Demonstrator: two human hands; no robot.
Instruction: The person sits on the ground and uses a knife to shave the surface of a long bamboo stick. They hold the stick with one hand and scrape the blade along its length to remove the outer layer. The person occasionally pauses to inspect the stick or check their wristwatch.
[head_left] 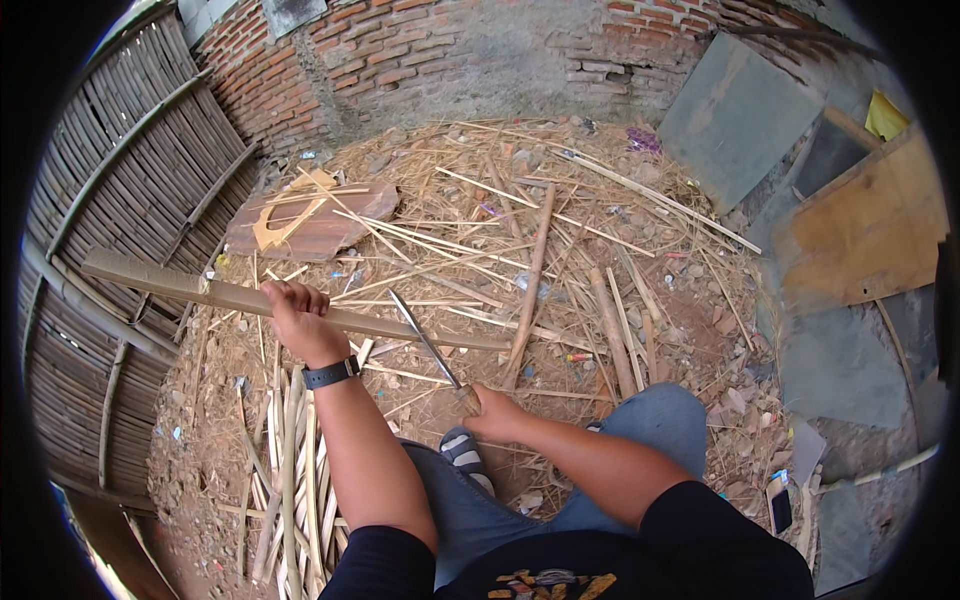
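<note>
A long bamboo piece (160,281) slants across in front of me, its left end raised and its right end low near a stick on the ground. My left hand (303,322) is closed around its middle, a dark watch on that wrist. In my right hand (493,413) is a knife (425,342), gripped by its brownish handle. The narrow metal blade points up and to the left, its tip near the bamboo's lower edge; whether they touch I cannot tell.
Thin bamboo strips (310,470) are heaped at my left. More strips and sticks (534,280) litter the ground ahead. A brown board (345,222) lies at far left, before a brick wall (420,70). A bamboo fence (150,150) stands left; grey panels (740,110) lean right, near a phone (780,503).
</note>
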